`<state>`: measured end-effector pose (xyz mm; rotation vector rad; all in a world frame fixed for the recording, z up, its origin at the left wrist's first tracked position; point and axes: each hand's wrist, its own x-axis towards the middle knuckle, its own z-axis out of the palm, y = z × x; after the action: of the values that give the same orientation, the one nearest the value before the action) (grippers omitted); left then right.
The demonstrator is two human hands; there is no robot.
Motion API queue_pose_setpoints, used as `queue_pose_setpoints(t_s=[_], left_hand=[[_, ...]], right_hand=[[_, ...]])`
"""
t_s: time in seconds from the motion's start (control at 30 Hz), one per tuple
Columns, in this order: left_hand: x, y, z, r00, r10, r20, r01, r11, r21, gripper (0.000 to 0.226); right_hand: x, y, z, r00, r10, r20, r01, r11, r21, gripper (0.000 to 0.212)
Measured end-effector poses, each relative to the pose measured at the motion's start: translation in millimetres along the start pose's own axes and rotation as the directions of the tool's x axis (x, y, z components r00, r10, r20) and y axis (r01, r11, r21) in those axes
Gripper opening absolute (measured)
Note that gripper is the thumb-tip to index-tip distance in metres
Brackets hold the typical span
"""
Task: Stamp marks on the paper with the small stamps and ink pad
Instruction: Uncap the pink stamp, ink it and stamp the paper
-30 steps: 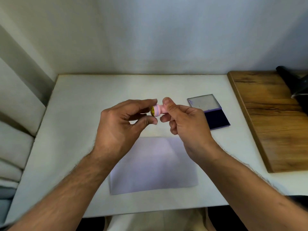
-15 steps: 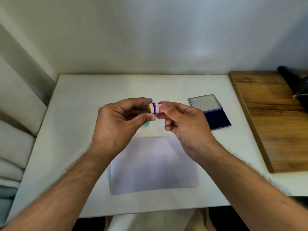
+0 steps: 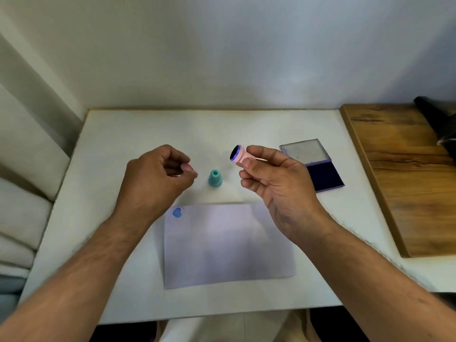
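Observation:
My right hand (image 3: 278, 188) holds a small pink stamp (image 3: 240, 156) sideways above the table, its dark blue inked face turned left and uncovered. My left hand (image 3: 155, 181) is curled a little to the left, thumb and fingertips pinched together; the yellow cap they gripped earlier is hidden inside them. A teal stamp (image 3: 215, 178) stands upright on the table between my hands. Below lies the white paper (image 3: 227, 245) with one blue heart mark (image 3: 177, 212) in its top left corner. The open ink pad (image 3: 323, 175) is right of my right hand.
The white table (image 3: 123, 144) meets a wall at the back. A wooden board (image 3: 407, 181) lies along the right side, with a black object (image 3: 436, 119) at its far end. Pale cushions are at the left.
My hands have come apart: the left drew away leftward from the pink stamp, whose yellow end is gone and blue face bare. The teal stamp and heart mark are now uncovered.

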<state>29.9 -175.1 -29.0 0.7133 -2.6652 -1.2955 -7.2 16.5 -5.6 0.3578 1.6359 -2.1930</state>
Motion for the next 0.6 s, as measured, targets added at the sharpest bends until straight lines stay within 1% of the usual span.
queue_pose_setpoints(t_s=[0.07, 0.17, 0.27, 0.33, 0.43, 0.53, 0.6], left_hand=[[0.5, -7.5, 3.8, 0.998, 0.009, 0.060, -0.014, 0.996, 0.087, 0.020], [1.3, -14.4, 7.8, 0.992, 0.020, 0.126, -0.040, 0.986, 0.164, 0.030], [5.8, -19.8, 9.2, 0.987, 0.027, 0.161, -0.067, 0.966, 0.248, 0.025], [10.0, -24.6, 10.5, 0.987, 0.049, 0.156, -0.093, 0.952, 0.292, 0.024], [11.0, -26.1, 10.4, 0.987, 0.014, 0.157, -0.065, 0.943, 0.326, 0.028], [8.5, -23.2, 9.0, 0.988, -0.008, 0.157, -0.046, 0.940, 0.339, 0.039], [5.2, -17.0, 7.9, 0.993, -0.017, 0.119, -0.024, 0.942, 0.335, 0.047]], right_hand=[[-0.8, 0.5, 0.3, 1.000, 0.006, 0.027, -0.007, 0.999, 0.042, 0.020], [-2.6, 1.4, 1.7, 0.995, 0.024, 0.095, -0.036, 0.992, 0.122, 0.021], [-5.2, 1.2, 3.9, 0.987, 0.037, 0.156, -0.064, 0.983, 0.174, 0.019], [-6.8, 1.0, 5.4, 0.982, 0.046, 0.184, -0.081, 0.979, 0.190, 0.018], [-8.7, 1.1, 5.4, 0.978, 0.057, 0.199, -0.095, 0.977, 0.192, 0.017], [-9.8, 2.2, 4.7, 0.979, 0.069, 0.189, -0.104, 0.978, 0.181, 0.015], [-10.0, 2.7, 3.3, 0.983, 0.076, 0.169, -0.103, 0.982, 0.159, 0.015]])
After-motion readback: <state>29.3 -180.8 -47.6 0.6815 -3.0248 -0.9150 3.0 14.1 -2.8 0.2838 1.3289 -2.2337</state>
